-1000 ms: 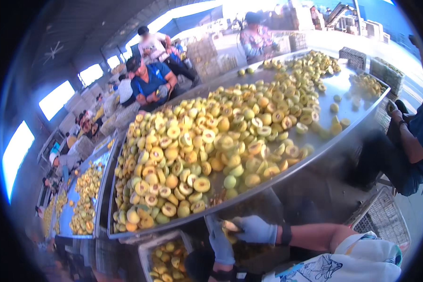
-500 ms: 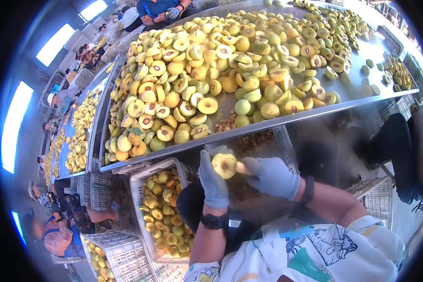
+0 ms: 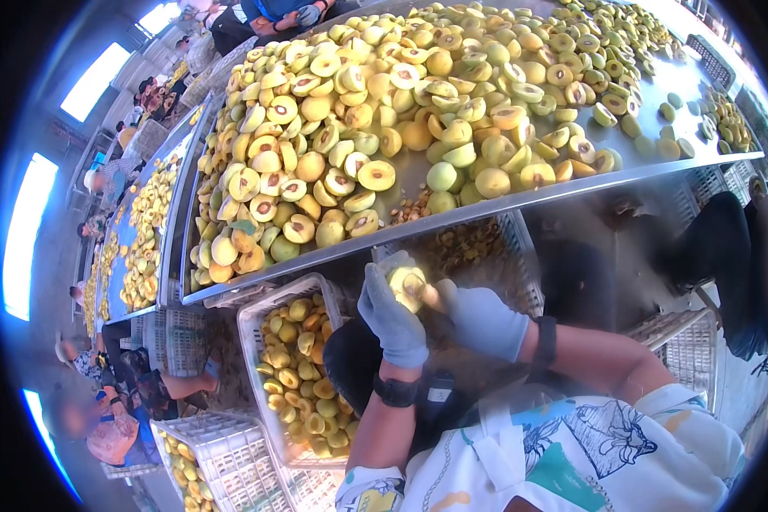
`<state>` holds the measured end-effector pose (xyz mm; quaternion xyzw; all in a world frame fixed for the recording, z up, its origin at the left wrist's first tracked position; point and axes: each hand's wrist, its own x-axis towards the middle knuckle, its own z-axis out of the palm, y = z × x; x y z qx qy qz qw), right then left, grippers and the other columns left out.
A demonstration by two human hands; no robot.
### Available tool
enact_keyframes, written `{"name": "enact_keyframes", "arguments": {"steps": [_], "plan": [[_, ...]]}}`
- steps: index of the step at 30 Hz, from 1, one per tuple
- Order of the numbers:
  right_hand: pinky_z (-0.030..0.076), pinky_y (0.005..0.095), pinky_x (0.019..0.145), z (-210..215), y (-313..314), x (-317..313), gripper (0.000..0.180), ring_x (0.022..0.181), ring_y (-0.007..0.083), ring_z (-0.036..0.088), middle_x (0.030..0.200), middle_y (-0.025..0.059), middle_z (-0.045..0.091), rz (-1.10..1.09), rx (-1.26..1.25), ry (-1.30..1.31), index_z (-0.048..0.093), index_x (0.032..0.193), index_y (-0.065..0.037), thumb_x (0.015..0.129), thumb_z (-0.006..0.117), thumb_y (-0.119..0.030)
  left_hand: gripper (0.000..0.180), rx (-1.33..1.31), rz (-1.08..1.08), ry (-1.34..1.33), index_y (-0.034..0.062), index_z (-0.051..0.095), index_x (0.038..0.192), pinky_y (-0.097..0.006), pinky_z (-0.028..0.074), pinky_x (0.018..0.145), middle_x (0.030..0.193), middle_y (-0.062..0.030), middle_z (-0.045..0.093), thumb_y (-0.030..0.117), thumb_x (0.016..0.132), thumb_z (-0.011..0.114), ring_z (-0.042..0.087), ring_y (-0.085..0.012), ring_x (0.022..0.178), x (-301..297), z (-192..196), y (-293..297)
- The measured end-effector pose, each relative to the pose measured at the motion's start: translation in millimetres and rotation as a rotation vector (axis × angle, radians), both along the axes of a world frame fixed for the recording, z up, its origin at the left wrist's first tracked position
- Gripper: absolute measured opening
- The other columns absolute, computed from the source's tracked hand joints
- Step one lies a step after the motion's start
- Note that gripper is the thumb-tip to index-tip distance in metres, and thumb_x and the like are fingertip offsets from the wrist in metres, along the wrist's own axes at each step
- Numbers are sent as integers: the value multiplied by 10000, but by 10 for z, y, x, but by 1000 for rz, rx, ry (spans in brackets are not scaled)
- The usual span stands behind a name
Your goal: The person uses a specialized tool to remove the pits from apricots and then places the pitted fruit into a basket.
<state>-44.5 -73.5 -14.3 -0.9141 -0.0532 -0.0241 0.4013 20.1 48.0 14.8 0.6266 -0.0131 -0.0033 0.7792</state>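
I see my left hand (image 3: 392, 317) clasping a half-cut peach (image 3: 407, 285) below the table (image 3: 572, 183) edge, right hand (image 3: 480, 320) working it (tool hidden); halves already heaped there, whole fruit left in the crate (image 3: 260, 311).

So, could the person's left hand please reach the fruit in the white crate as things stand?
Probably yes: the white crate sits open just beside the left hand, nothing between, though that hand is holding a fruit half.

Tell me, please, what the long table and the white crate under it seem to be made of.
The table looks like bare metal, probably stainless steel: grey, smooth, with a dull shine along its folded edge. The white crate seems to be moulded plastic: its walls are an even lattice of small openings, matte white.
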Motion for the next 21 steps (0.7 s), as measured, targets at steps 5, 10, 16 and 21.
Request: {"name": "enact_keyframes", "arguments": {"steps": [5,10,16,21], "plan": [[520,475,642,14,94,5,314,753,448,632,799,265,634,52,219,69,494,1025,3,869,629,-234,457,-13,61,16,-36,688,1000,-268,505,756,910,-89,693,316,1047,402,636,-157,821,25,-19,28],[522,406,635,-15,71,30,295,662,279,652,771,149,659,76,558,154,543,1068,38,866,600,-169,511,236,-130,-114,-14,675,983,-299,527,767,895,-98,689,355,1059,329,654,-191,781,149,-66,102],[521,306,698,241,-63,30,301,768,163,641,840,58,645,62,997,682,579,1104,26,872,610,-164,506,-220,57,56,-24,644,1018,-331,550,759,845,-116,674,385,1052,348,657,-215,777,52,-29,-105],[521,305,751,204,-22,5,292,798,179,642,833,76,647,52,702,420,585,1070,37,869,622,-172,463,-66,49,68,-32,651,1002,-309,554,672,813,-116,672,360,1041,407,654,-212,703,123,-232,-79]]}}
